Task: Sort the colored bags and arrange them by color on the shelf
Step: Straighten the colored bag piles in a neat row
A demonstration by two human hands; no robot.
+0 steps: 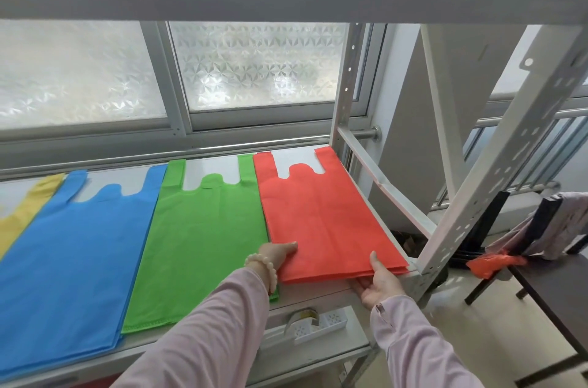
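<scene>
Partly cut off, yellow cloth bag (19, 222), red cloth bags (318, 212) at right end of white shelf (213, 169), left hand (280, 255) and right hand (380, 281) pinching their near corners, frosted window (254, 66) behind.

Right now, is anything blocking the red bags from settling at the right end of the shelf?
Nothing visible. The red bags lie on the shelf beside the green bags, near edge held by the left hand and right hand.
</scene>
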